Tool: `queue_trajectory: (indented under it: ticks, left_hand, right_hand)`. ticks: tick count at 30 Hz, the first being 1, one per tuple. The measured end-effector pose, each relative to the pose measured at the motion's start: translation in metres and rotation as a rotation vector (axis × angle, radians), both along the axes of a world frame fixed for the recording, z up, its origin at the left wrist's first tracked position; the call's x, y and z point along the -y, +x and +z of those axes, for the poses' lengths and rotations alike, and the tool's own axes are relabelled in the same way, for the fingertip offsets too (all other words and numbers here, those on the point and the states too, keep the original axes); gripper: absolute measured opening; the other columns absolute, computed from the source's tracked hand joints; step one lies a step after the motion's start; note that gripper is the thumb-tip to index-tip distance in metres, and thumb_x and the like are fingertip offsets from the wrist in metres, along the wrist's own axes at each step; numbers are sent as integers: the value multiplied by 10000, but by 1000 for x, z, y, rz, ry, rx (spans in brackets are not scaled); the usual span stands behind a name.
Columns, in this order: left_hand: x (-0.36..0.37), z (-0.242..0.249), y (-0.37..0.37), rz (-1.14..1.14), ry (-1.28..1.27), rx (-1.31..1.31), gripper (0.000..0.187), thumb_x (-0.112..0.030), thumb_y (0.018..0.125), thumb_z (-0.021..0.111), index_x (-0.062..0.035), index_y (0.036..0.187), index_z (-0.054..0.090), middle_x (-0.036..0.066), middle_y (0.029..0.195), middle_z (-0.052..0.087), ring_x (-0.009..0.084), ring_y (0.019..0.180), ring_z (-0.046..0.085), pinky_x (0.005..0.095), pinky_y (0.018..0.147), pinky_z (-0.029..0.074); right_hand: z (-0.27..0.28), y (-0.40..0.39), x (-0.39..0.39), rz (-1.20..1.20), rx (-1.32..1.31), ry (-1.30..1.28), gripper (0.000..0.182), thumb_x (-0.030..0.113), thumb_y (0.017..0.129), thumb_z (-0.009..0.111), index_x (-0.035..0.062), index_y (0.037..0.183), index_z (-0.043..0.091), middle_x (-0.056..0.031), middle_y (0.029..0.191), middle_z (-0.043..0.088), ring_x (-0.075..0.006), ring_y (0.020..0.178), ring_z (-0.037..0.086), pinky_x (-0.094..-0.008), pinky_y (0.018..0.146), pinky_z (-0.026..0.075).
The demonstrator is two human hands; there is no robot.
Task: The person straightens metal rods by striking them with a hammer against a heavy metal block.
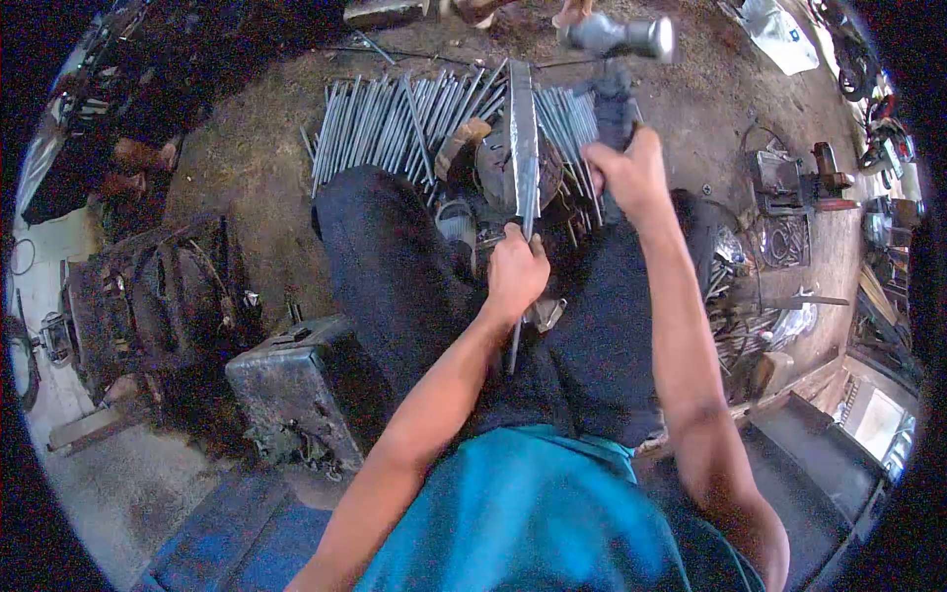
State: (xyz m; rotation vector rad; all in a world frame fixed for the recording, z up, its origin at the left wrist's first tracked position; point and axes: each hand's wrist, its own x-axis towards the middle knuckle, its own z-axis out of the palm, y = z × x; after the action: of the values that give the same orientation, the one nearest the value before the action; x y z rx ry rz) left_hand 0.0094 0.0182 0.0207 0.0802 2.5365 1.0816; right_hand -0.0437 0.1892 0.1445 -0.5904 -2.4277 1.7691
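Observation:
Between the knees, my left hand (518, 268) is closed around a thin metal rod (530, 187), which points forward along a long flat metal bar (523, 118). My right hand (631, 173) grips a hammer (617, 39) by its handle, with the head raised at the top and blurred by motion. Under the bar sits a round, dark block (498, 168). Many thin grey rods (370, 128) lie side by side on the ground beyond the knees, on both sides of the bar.
A worn metal box (296, 390) stands left of the legs, near dark machinery (158, 296). At the right are a vise-like tool (789, 178) and scattered metal pieces (750, 326). Another person's foot (572, 14) shows at the top.

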Motion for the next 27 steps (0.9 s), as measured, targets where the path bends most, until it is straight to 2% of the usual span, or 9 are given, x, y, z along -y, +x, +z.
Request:
queue_trajectory:
  ticks: [3, 6, 9, 10, 11, 16, 19, 24, 27]
  left_hand:
    - [-3, 5, 0, 30, -35, 29, 294, -208, 921, 571, 77, 950, 505, 350, 804, 623, 532, 764, 620, 575, 691, 494]
    - [-4, 5, -2, 28, -32, 38, 287, -197, 914, 578, 76, 961, 503, 357, 811, 618, 530, 774, 618, 580, 698, 492]
    - [-3, 0, -2, 12, -28, 0, 294, -190, 902, 593, 83, 972, 506, 358, 800, 616, 530, 773, 616, 585, 701, 490]
    - [-3, -1, -2, 15, -29, 0, 294, -190, 902, 593, 83, 972, 506, 358, 800, 616, 530, 773, 616, 585, 701, 490]
    - [-2, -1, -2, 2, -34, -14, 298, -207, 911, 572, 72, 973, 489, 357, 791, 615, 531, 773, 617, 593, 709, 487]
    - [-1, -1, 4, -24, -19, -34, 315, -232, 919, 555, 69, 975, 479, 357, 776, 615, 534, 767, 616, 601, 709, 482]
    - [-2, 10, 3, 2, -8, -56, 337, -248, 925, 550, 77, 982, 484, 356, 783, 619, 533, 763, 618, 589, 705, 491]
    - [-2, 8, 2, 9, -6, -12, 336, -254, 956, 507, 80, 979, 486, 355, 777, 618, 531, 754, 619, 578, 689, 492]
    - [-2, 6, 1, 10, -14, 16, 325, -255, 970, 489, 69, 985, 480, 351, 785, 621, 534, 769, 618, 584, 707, 485]
  right_hand:
    - [34, -8, 6, -60, -251, -22, 125, 92, 781, 680, 11, 752, 588, -30, 571, 577, -106, 455, 519, -272, 455, 403]
    - [-1, -4, 8, -84, -239, -71, 104, 69, 747, 680, 26, 791, 596, -23, 601, 609, -107, 470, 534, -290, 476, 448]
    - [-80, 24, 24, -60, -96, 50, 315, 64, 718, 677, -32, 1016, 639, -151, 888, 709, -264, 832, 677, -387, 815, 519]
    - [-113, 38, 24, 18, -69, 299, 348, 83, 690, 673, -38, 1014, 631, -214, 903, 699, -334, 882, 688, -408, 827, 520]
    - [-130, 47, 28, 20, 270, 284, 355, 102, 676, 671, -34, 1002, 634, -239, 907, 691, -393, 932, 670, -426, 837, 515]
    - [-114, 44, 23, 60, 420, -12, 332, 102, 673, 671, -31, 976, 637, -203, 761, 677, -298, 644, 681, -408, 636, 539]
    - [-99, 43, 22, 56, 262, 0, 315, 105, 672, 672, -48, 944, 629, -185, 723, 662, -242, 551, 645, -387, 555, 521]
    - [-25, 15, 3, 87, 106, 212, 371, 182, 658, 685, -73, 920, 621, -234, 770, 669, -341, 728, 661, -413, 720, 515]
    - [33, 4, 9, -23, -196, 16, 282, 135, 689, 692, -48, 892, 626, -140, 780, 687, -234, 685, 643, -376, 692, 510]
